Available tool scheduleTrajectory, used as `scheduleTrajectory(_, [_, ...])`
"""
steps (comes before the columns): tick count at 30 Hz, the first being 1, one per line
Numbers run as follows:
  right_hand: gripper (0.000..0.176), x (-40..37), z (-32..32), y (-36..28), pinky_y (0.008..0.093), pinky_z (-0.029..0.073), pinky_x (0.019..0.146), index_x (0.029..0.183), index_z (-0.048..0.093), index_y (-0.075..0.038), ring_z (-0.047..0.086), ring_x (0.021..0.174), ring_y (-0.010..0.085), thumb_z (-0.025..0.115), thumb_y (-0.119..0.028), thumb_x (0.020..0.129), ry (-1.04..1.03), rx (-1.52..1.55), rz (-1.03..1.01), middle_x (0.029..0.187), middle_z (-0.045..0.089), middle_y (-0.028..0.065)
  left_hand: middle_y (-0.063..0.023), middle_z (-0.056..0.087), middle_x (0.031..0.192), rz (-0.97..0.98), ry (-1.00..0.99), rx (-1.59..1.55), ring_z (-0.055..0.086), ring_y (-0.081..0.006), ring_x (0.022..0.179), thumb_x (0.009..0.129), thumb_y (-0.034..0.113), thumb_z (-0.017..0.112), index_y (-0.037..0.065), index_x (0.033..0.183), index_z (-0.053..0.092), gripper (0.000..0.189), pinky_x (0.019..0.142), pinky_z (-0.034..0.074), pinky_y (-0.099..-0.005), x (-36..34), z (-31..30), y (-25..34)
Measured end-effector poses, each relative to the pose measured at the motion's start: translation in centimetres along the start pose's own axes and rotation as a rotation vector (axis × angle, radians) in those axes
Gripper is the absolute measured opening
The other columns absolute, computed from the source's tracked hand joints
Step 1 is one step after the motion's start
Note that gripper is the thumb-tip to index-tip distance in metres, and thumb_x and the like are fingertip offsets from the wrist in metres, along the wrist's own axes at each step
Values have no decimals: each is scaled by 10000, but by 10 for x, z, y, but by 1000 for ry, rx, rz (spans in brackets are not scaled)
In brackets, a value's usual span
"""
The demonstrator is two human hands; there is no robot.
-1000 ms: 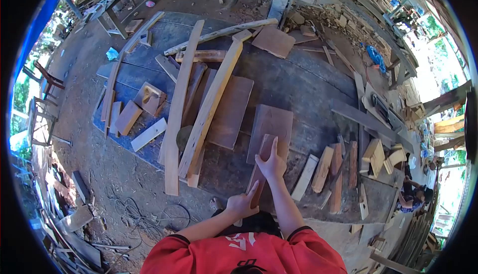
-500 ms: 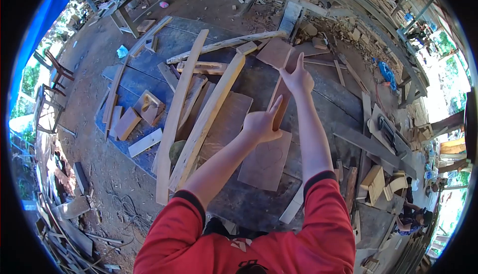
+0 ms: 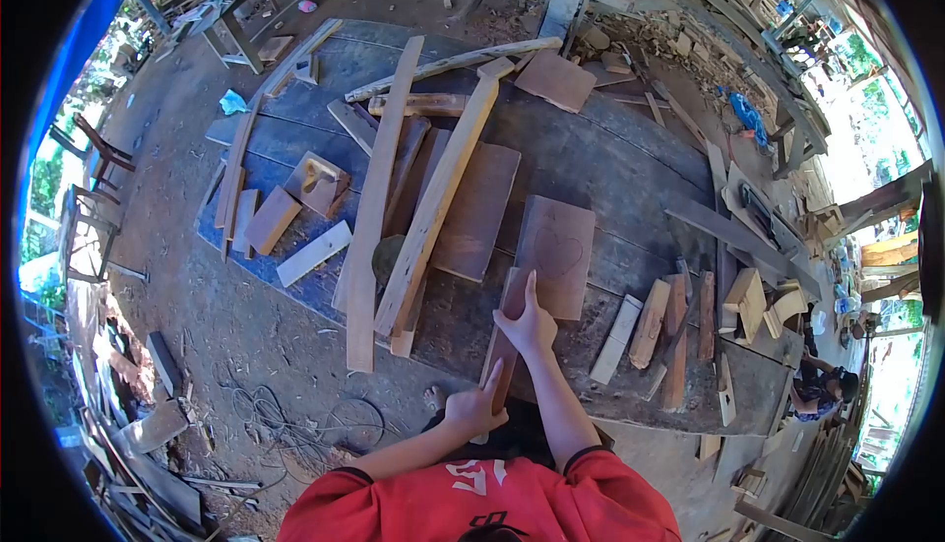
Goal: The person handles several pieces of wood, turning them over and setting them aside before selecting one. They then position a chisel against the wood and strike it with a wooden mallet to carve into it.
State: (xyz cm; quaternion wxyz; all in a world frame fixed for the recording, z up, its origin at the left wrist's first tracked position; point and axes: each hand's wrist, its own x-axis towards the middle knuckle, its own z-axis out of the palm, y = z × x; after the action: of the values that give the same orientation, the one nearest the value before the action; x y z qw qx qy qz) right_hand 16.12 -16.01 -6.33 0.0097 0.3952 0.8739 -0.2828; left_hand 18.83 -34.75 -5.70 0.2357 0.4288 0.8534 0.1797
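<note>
The person holds a thin wood strip (image 3: pixel 502 357) with both hands. It is long, flat and brown, with straight edges and a dull, rough face. The left hand (image 3: pixel 472 406) is closed around the near end, with the thumb lying up along the wood. The right hand (image 3: pixel 529 325) is closed on the strip a bit farther along, with one finger stretched out flat on top. The strip sits right in front of the person, at the near edge of a big dark table (image 3: pixel 610 163) made of old grey planks. Its far end reaches onto a flat brown board (image 3: pixel 551 217) shaped like a rectangle. A heart (image 3: pixel 558 252) is drawn on that board in a thin line. To the left lie two long pale planks (image 3: pixel 379 178), smooth and light, and a wide brown board (image 3: pixel 479 209) lies between them and the heart board. To the right is a row of short wood blocks (image 3: pixel 650 323). The person wears a red shirt (image 3: pixel 512 508) with white marks (image 3: pixel 471 478) on it, but they are too small to read. The ground (image 3: pixel 246 345) on the near left is dusty, with thin wires (image 3: pixel 285 424) curled on it.
</note>
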Motion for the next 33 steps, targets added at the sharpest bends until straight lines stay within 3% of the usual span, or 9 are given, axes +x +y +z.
scheduleTrajectory(5, [1037,73,-11,6,433,504,556,1451,93,-182,633,607,356,694,-460,654,92,-80,-28,661,634,166,-125,570,528,40,5,-45,576,-295,437,625,426,668,129,1448,130,1027,416,473,-406,72,-21,4])
scheduleTrajectory(7, [1006,141,-30,2,443,512,604,1449,109,-180,641,683,357,674,-449,661,106,-68,-57,765,650,175,-140,577,537,7,-8,-40,582,-326,454,651,451,656,130,1453,55,1051,452,481,-426,136,-34,11])
scheduleTrajectory(10, [1011,267,-67,-5,439,516,696,1444,119,-137,643,815,348,658,-462,653,144,-132,-99,906,650,194,-207,639,862,-66,-152,40,639,-342,764,682,454,594,153,1452,21,1005,670,504,-452,266,-88,19])
scheduleTrajectory(14, [1007,351,-165,-46,423,510,758,1443,138,-139,639,891,336,629,-547,664,288,-122,28,985,651,181,-179,647,801,84,4,254,637,-335,703,668,430,619,192,1451,15,1018,637,508,-409,361,-167,46])
scheduleTrajectory(19, [990,301,-204,-60,439,508,752,1443,144,-157,639,878,355,628,-541,670,379,-115,-32,966,650,204,-151,636,729,126,68,199,634,-309,643,658,410,624,174,1453,29,1021,585,502,-400,313,-188,69])
scheduleTrajectory(25, [974,136,-98,-1,456,506,752,1446,145,-207,635,837,394,672,-459,667,292,97,-3,895,652,218,-139,618,636,142,-14,109,613,-310,548,667,388,631,146,1450,-7,1039,498,486,-417,157,-70,33])
scheduleTrajectory(27, [979,85,-40,27,435,517,729,1445,156,-205,640,818,384,691,-443,660,484,-4,-120,877,653,217,-146,626,648,108,-102,10,616,-320,541,671,393,635,168,1451,-2,1032,496,492,-431,94,-45,25])
scheduleTrajectory(30, [998,4,-26,17,440,509,710,1446,152,-178,643,805,379,720,-409,658,309,23,-33,890,658,201,-148,627,647,85,-146,-3,618,-321,535,664,405,641,175,1452,10,1035,481,490,-433,25,-17,16])
scheduleTrajectory(33, [1026,-18,-19,11,437,510,698,1451,107,-179,643,778,385,715,-417,659,42,66,148,873,657,203,-149,622,632,55,-190,19,616,-319,527,658,417,647,168,1452,23,1040,472,489,-430,0,-13,12])
